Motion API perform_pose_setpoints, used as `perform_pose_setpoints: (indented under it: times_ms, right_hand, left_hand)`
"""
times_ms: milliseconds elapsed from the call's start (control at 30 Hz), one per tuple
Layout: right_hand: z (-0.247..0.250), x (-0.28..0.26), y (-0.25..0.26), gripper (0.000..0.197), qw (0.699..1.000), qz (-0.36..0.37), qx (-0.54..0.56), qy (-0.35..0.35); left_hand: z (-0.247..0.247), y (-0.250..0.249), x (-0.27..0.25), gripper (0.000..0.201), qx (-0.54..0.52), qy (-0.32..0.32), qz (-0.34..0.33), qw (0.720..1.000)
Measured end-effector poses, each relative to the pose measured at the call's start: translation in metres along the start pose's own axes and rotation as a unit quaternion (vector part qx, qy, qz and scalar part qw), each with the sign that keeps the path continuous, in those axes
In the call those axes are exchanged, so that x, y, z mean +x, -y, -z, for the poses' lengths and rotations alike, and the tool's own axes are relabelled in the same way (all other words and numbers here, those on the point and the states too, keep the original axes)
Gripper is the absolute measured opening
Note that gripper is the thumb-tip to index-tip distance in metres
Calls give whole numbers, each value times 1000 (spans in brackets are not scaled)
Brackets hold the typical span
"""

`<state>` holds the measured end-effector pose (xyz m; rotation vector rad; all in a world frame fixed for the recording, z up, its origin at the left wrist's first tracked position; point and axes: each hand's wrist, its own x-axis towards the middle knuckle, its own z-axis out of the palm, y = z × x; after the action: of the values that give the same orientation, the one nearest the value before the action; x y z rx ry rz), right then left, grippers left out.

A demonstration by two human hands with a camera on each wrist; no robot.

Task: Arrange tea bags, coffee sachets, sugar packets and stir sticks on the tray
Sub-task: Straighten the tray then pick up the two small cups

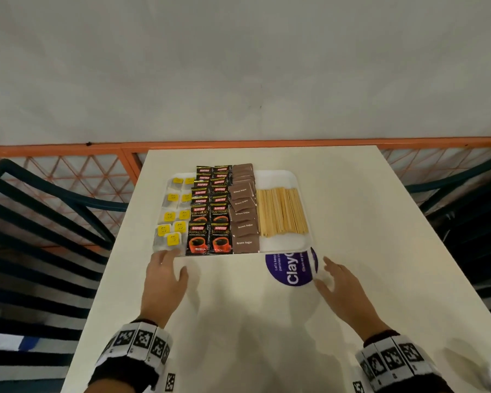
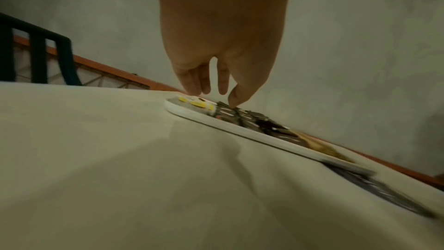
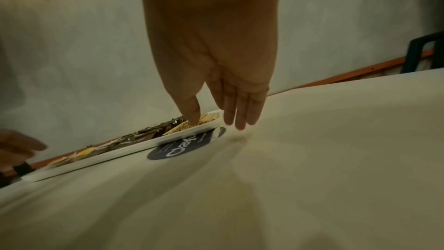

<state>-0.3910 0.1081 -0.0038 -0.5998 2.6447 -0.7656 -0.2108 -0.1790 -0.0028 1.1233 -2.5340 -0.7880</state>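
A white tray [image 1: 275, 177] lies on the far half of the table. On it, left to right, are yellow-tagged tea bags [image 1: 174, 222], black coffee sachets [image 1: 209, 214], brown sugar packets [image 1: 243, 211] and wooden stir sticks [image 1: 282, 212]. My left hand [image 1: 165, 275] hovers just in front of the tray's near left corner, fingers straight and empty. My right hand [image 1: 339, 282] hovers off the near right corner, fingers straight and empty. The left wrist view shows my left hand's fingers [image 2: 192, 83] above the tray's rim [image 2: 216, 124]. My right hand's fingers [image 3: 240, 113] hang beside the tray [image 3: 115, 156].
A round purple sticker [image 1: 291, 272] on the cream table [image 1: 366, 222] lies partly under the tray's near right corner. Dark slatted chairs [image 1: 34, 222] stand on both sides. An orange rail [image 1: 238, 144] runs behind the table before a pale wall.
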Motion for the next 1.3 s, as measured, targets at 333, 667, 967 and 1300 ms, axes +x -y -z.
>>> perform_pose_setpoints:
  times_ms: [333,667,967,1300]
  right_hand:
    - [67,-158,-75,23,993,-52,-19,-105]
    - [112,-239,-173,45,973,-147,-133,-119]
    - [126,-246,-206,67,993,-99,-55,-28]
    - [160,-219,-229,69,994,-55,-51,74]
  left_hand:
    - [-78,-150,-103,24,-89,244,-260,930]
    - [-144,-293,-202,37,12,370,-463,805]
    - [-197,-354,-229,71,122,379,-468,789]
    - [-209,-362,-226,73,106,356,-403,837]
